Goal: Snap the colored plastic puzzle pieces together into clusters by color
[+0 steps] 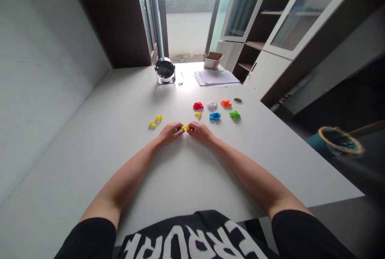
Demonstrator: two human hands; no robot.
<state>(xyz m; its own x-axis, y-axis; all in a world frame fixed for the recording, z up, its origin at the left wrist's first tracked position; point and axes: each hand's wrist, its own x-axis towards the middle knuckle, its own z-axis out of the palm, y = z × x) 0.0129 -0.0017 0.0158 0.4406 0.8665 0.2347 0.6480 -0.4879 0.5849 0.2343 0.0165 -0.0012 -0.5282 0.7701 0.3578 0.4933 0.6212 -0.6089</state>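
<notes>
Between the fingertips of my left hand point(171, 132) and my right hand point(201, 132) is a small yellow plastic piece point(185, 128), gripped from both sides just above the white table. Its exact kind is too small to make out. Two similar yellow pieces, one nearer point(152, 124) and one farther point(159, 118), lie beyond my left hand. Another yellow piece point(198, 114) rests just past my right fingers. Behind and to the right sit small piles of plastic pieces: red point(197, 106), white point(212, 105), orange point(225, 103), blue point(214, 116) and green point(235, 115).
At the table's point(186, 178) far side stand a small black fan point(165, 69) and an open cardboard box point(212, 61), with papers point(217, 77) in front of the box. A round hole point(238, 101) is near the right edge. A bin point(339, 142) stands on the floor at right.
</notes>
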